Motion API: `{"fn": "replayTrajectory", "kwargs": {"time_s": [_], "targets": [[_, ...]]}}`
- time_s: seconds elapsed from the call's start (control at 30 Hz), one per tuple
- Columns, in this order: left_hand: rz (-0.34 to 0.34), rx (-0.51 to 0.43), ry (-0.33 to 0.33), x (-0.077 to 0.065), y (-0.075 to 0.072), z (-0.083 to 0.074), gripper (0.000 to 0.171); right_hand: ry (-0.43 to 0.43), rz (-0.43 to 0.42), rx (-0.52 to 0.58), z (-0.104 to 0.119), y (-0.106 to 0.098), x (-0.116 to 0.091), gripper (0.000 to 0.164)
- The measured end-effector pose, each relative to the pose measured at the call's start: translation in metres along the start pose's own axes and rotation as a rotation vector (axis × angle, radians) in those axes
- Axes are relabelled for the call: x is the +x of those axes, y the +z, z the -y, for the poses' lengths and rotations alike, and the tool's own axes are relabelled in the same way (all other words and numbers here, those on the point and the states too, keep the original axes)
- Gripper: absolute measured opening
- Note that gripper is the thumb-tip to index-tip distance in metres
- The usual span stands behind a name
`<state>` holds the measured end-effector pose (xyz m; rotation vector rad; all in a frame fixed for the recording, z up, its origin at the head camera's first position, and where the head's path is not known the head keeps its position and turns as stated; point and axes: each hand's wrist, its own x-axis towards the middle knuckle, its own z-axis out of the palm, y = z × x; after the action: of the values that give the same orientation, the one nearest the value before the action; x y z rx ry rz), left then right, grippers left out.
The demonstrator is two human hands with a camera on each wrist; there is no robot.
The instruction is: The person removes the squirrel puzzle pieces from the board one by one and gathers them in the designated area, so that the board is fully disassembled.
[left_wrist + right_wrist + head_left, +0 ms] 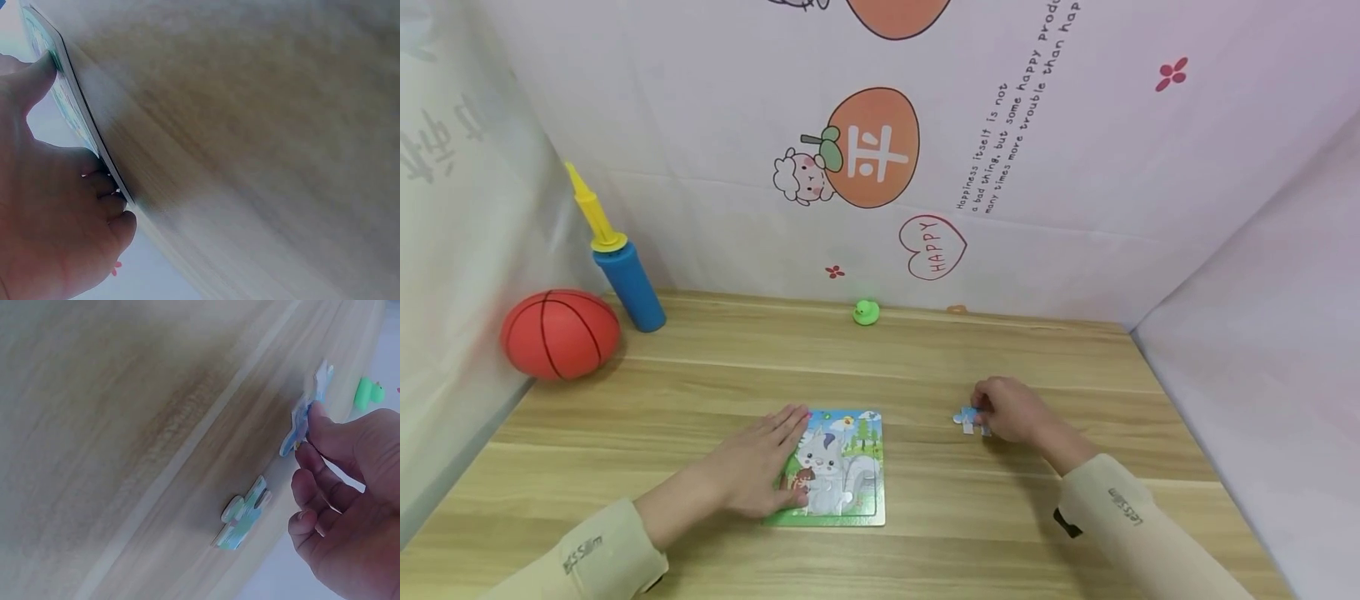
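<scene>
Sleeves nearest, we reach apart.
Our spread left hand likely steadies the puzzle; toward two o'clock, our right hand pinches a piece.

on your left, toward the back of the wood-grain table: one red ball with black lines, and just beside it one blue pump with a yellow top. near the rear edge, ahead of you: one small green toy duck. behind these you have one pale printed backdrop, showing an orange fruit, a cartoon sheep, a red heart lettered "happy", small red flowers and lines of english text.
</scene>
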<state>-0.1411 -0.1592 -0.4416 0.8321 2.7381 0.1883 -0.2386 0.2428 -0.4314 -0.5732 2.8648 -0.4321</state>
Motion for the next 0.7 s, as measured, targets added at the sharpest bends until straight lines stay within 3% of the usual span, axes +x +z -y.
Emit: {"fn": "replayTrajectory", "kwargs": {"time_s": [0.17,0.3,0.53,0.7], "targets": [[-0.015,0.011,0.004,0.000,0.000,0.000,0.104,-0.021,-0.012,-0.076,0.006,0.001,0.000,0.010],[-0.023,0.022,0.008,-0.002,-0.003,-0.001,0.104,-0.041,-0.040,-0.132,0.024,-0.004,0.002,0.011],[-0.028,0.010,0.009,-0.006,-0.007,0.001,0.105,-0.128,-0.176,-0.117,0.088,0.008,0.015,0.017],[-0.036,-0.016,-0.012,-0.011,-0.009,0.009,0.107,-0.229,-0.128,-0.137,0.138,0.025,0.024,0.018]]}}
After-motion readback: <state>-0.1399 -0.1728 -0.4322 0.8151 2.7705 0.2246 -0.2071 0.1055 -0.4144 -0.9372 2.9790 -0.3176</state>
